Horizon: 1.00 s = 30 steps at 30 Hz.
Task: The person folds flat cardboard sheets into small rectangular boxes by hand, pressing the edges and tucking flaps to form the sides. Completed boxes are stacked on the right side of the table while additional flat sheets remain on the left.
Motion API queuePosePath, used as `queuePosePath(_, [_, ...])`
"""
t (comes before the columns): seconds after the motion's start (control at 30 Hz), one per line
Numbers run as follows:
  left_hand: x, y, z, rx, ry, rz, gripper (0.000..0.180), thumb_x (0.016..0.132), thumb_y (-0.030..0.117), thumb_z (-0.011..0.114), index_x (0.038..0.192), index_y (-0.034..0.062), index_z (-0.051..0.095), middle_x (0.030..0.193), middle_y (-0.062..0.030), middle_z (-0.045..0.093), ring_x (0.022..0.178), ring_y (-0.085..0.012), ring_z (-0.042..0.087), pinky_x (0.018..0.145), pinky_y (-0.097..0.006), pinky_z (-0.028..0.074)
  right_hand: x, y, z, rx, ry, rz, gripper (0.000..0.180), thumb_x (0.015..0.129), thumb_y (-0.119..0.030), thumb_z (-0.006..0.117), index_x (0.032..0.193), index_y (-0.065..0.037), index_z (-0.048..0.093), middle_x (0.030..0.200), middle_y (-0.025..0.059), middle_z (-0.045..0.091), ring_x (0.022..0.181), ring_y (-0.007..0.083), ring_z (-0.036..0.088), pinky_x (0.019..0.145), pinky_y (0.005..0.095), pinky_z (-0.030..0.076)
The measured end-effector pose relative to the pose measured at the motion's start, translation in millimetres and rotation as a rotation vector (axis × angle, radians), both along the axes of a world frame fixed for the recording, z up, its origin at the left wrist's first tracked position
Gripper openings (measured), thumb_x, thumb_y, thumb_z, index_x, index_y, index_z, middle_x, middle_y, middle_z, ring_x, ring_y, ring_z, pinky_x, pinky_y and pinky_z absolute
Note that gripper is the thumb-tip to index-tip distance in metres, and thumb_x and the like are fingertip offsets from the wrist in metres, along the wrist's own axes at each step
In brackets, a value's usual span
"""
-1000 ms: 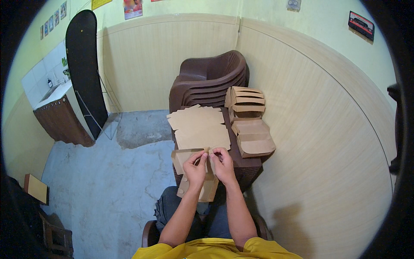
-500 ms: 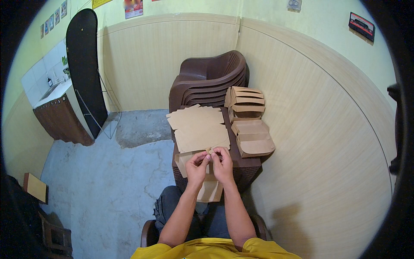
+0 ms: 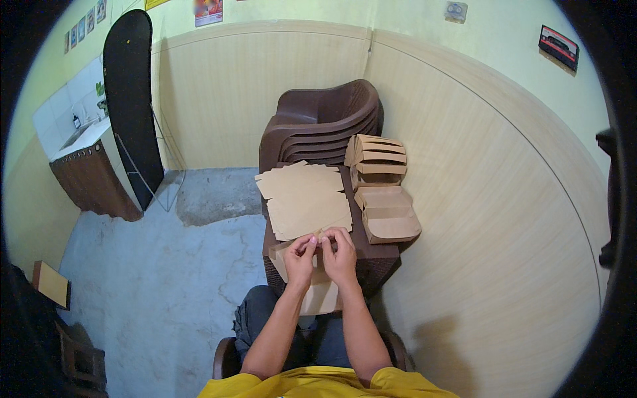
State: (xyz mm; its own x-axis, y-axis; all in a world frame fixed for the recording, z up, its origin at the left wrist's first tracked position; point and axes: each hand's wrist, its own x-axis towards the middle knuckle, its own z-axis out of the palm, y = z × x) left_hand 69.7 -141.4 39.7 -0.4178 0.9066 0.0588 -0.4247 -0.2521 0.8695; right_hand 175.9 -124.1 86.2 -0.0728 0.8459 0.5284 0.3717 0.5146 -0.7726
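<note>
My left hand (image 3: 300, 255) and my right hand (image 3: 340, 255) meet at the near edge of a small dark brown table (image 3: 371, 249). Both pinch a brown cardboard box blank (image 3: 318, 295) that hangs from the table edge down toward my lap. Just beyond my fingers lies a pile of flat cardboard blanks (image 3: 304, 198). To its right stands a row of folded cardboard boxes (image 3: 381, 192), some stacked upright at the back, others lying open at the front.
A stack of dark brown plastic chairs (image 3: 322, 126) stands behind the table against the beige wall panel. A black oval board (image 3: 131, 99) leans on the left wall beside a counter with a sink (image 3: 83, 169). Grey concrete floor (image 3: 152, 278) spreads left.
My hands have stayed at the table's near edge, with small finger movements on the cardboard blank. Nothing else has shifted.
</note>
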Motion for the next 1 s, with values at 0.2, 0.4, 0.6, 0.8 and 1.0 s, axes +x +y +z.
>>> queuePosePath(0.2, [0,0,-4,-0.016,-0.148,-0.051,0.023,0.105,0.018,0.073,0.120,-0.0001,0.075,0.102,-0.0050,0.077,0.089,-0.0109,0.069,0.077,-0.027,0.055,-2,-5,2,-0.004,-0.034,-0.034,0.017,0.102,-0.021,0.067,0.106,-0.004,0.066,0.113,0.0138,0.067,0.099,0.0352,0.071,0.084,0.0428,0.057])
queuePosePath(0.4, [-3,2,-8,-0.065,-0.166,-0.093,0.023,0.104,0.018,0.075,0.120,0.0013,0.075,0.098,-0.0010,0.075,0.083,-0.0079,0.064,0.075,-0.025,0.052,0,-7,1,0.042,-0.098,-0.061,0.016,0.101,-0.020,0.067,0.108,-0.005,0.067,0.112,0.0137,0.066,0.100,0.0374,0.070,0.084,0.0457,0.056])
queuePosePath(0.6, [-4,-13,-8,-0.076,-0.334,-0.211,0.018,0.104,0.018,0.074,0.116,0.0048,0.074,0.100,-0.0011,0.073,0.087,-0.0101,0.066,0.076,-0.028,0.054,3,-19,6,0.157,-0.129,-0.036,0.013,0.102,-0.013,0.067,0.108,-0.001,0.068,0.112,0.0151,0.066,0.095,0.0305,0.071,0.079,0.0389,0.059])
queuePosePath(0.8, [-9,-35,2,-0.077,-0.398,-0.280,0.015,0.105,0.017,0.072,0.112,0.0038,0.072,0.104,-0.0039,0.073,0.093,-0.0131,0.069,0.079,-0.029,0.056,0,-36,6,-0.036,-0.035,0.018,0.012,0.100,-0.015,0.068,0.108,-0.005,0.068,0.115,0.0133,0.067,0.104,0.0356,0.070,0.088,0.0432,0.057])
queuePosePath(1.0, [-3,-47,24,-0.044,-0.133,-0.162,0.013,0.103,0.017,0.074,0.107,0.0041,0.073,0.089,0.0026,0.066,0.077,-0.0074,0.056,0.068,-0.026,0.044,0,-42,10,0.116,-0.100,-0.002,0.009,0.104,-0.006,0.065,0.108,0.002,0.068,0.115,0.0128,0.064,0.082,0.0185,0.068,0.066,0.0285,0.059])
